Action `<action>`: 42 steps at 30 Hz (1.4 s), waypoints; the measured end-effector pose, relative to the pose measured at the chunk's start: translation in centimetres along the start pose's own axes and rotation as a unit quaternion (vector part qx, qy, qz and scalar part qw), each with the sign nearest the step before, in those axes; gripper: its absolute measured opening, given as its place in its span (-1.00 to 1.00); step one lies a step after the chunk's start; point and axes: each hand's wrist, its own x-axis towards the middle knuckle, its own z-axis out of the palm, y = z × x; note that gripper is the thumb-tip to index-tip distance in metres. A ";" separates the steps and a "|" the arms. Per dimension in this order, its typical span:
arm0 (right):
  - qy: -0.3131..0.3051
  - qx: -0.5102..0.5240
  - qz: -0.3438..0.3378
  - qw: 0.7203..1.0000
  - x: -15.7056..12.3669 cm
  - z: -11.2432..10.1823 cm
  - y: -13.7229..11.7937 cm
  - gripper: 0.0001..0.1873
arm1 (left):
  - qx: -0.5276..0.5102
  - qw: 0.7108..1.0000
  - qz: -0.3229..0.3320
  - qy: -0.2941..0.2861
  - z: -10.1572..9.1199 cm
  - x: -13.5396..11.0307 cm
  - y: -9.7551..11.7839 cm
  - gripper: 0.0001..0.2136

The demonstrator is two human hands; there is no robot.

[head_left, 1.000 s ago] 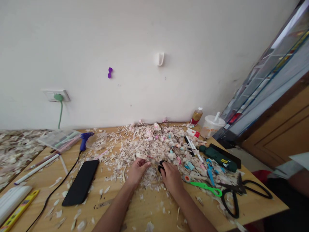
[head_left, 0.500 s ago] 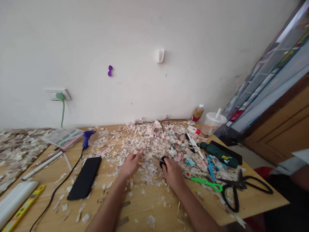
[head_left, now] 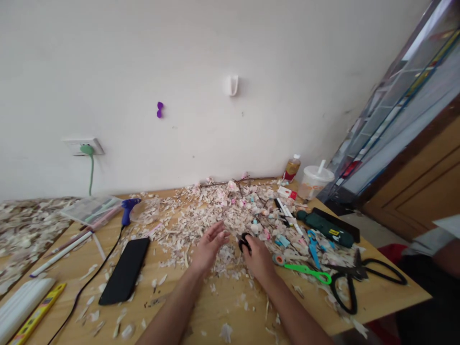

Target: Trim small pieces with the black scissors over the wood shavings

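Note:
My right hand (head_left: 258, 256) is closed round the black handles of small scissors (head_left: 245, 241), held low over a heap of pale paper scraps (head_left: 223, 215) in the middle of the wooden table (head_left: 230, 306). My left hand (head_left: 209, 244) hovers just left of the scissors, fingers stretched out and empty, palm turned towards the right hand. Loose scraps lie under and between both hands.
A black phone (head_left: 125, 270) and a blue glue gun (head_left: 127, 210) with its cord lie to the left. Green scissors (head_left: 305, 272), large black scissors (head_left: 355, 282), a folded green umbrella (head_left: 323, 229), a bottle (head_left: 292, 168) and a lidded cup (head_left: 313, 182) sit on the right. Another person's arm (head_left: 445, 254) shows at far right.
My left hand let go of the pale strip it held a second ago, reached into the scraps, then lifted with fingers spread. The right hand kept the scissors nearly in place.

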 end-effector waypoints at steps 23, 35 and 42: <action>-0.012 0.025 -0.048 0.998 0.2 -0.8 -1.4 -0.81 | -0.011 1.000 0.024 0.005 0.4 1.3 -2.8 -0.61; -0.019 -0.045 -0.021 0.999 0.3 -0.9 -1.7 -0.79 | -0.115 0.988 0.012 0.107 1.0 1.0 -3.9 -0.73; -0.019 -0.094 -0.033 0.995 0.1 -0.9 -1.9 -0.79 | -0.118 0.978 0.028 0.171 0.9 1.3 -2.9 -0.73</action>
